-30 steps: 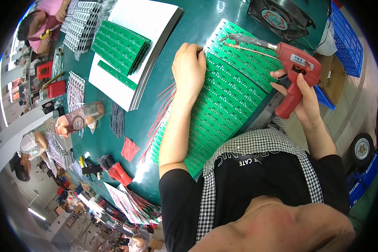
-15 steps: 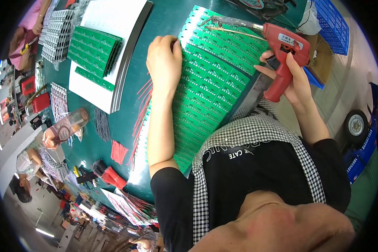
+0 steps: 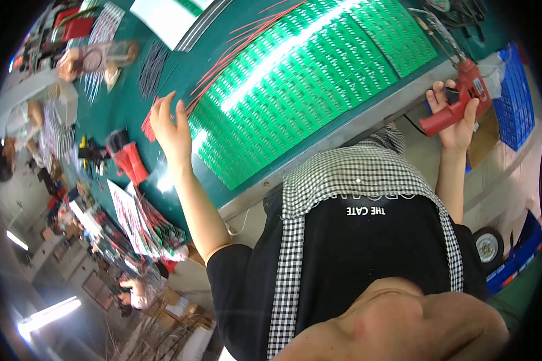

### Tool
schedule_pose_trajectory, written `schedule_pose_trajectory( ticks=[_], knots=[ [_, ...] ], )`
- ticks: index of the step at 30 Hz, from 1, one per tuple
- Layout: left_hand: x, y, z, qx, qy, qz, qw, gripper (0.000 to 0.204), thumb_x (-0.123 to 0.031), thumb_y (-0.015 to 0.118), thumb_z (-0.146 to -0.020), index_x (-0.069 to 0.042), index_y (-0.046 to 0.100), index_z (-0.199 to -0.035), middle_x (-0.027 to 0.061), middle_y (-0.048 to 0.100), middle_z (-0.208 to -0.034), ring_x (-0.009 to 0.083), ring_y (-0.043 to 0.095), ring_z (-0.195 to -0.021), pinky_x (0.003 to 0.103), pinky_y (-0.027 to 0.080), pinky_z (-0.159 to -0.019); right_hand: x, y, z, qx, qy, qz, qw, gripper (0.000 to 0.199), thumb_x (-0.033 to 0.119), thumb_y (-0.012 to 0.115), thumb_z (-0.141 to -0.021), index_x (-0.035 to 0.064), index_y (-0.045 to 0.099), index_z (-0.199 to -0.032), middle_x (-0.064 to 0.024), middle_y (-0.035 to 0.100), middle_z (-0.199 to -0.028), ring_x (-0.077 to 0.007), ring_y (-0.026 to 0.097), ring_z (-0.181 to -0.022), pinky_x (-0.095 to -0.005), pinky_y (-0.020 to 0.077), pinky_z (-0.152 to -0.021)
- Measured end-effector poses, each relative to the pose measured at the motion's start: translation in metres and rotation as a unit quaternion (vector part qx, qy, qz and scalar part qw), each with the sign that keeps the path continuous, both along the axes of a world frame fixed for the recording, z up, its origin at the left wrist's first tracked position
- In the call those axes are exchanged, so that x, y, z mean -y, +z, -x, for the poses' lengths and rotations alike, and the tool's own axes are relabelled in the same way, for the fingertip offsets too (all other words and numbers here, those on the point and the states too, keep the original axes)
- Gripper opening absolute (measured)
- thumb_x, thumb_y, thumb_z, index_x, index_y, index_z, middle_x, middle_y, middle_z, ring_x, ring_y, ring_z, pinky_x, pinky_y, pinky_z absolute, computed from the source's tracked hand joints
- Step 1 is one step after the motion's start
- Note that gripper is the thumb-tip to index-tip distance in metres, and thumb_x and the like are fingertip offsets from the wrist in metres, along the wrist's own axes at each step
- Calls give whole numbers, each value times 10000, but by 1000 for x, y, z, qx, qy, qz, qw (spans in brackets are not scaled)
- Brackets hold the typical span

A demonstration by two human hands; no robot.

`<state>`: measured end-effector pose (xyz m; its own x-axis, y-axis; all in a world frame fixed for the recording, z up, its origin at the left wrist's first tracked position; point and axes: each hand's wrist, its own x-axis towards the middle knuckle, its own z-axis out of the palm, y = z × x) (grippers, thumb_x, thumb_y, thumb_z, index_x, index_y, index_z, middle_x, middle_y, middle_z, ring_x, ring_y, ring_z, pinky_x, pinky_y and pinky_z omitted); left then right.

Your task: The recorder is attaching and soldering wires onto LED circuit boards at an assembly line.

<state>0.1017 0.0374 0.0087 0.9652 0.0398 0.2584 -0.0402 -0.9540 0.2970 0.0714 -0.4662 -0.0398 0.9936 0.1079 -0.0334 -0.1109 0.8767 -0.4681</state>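
A blue plastic crate (image 3: 515, 102) stands at the right edge, beside the table, with a brown cardboard piece (image 3: 483, 143) just below it. A white sheet with red print (image 3: 126, 218) lies at the table's left end. No screens show.

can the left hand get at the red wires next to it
Probably yes: the left hand is open at the edge of the green boards, its fingertips right by the red wires, with nothing lying between them.

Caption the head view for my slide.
Right hand grips a red glue gun; left hand touches green circuit boards.
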Motion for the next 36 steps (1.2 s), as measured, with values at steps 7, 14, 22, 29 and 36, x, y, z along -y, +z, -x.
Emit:
schedule_pose_trajectory(
  ticks=[7,14,22,29,36],
  knots=[
    [-8,-9,25,-14,-17,15,1000,230,-32,484,-825,-29,574,-1036,144,545,-1004,301,495,-969,379,385,-852,10,-7,0,8,30,-13,999,610,410,512,-858,66,298,-1315,-130,425,-1255,-302,380,-1194,-487,263,-1036],
    [-21,-19,11,-66,-17,73,995,208,-42,466,-831,-31,585,-1002,150,553,-926,310,510,-899,384,398,-801,18,-12,-1,-16,28,-20,999,632,371,535,-853,120,248,-1357,-135,398,-1285,-285,387,-1182,-477,272,-1032],
    [-17,-21,9,-82,-43,75,993,154,-44,446,-830,-19,592,-872,142,539,-812,315,514,-803,395,408,-719,18,-18,-3,-2,44,-42,998,613,352,522,-862,125,244,-1359,-150,368,-1319,-298,370,-1202,-484,254,-1043],
    [-55,-3,-1,27,48,-67,996,197,-80,576,-739,-47,614,-929,108,578,-947,296,527,-901,384,426,-787,21,-17,-2,4,38,-31,999,580,362,473,-887,121,246,-1363,-149,370,-1319,-278,401,-1187,-461,263,-1043],
    [-93,6,0,-211,42,-182,959,458,-125,606,-676,-77,514,-1122,111,543,-1096,292,511,-1026,410,413,-817,11,-11,-4,-23,12,-11,1000,558,375,455,-898,109,263,-1349,-143,430,-1261,-281,446,-1136,-458,333,-996]
  ],
)
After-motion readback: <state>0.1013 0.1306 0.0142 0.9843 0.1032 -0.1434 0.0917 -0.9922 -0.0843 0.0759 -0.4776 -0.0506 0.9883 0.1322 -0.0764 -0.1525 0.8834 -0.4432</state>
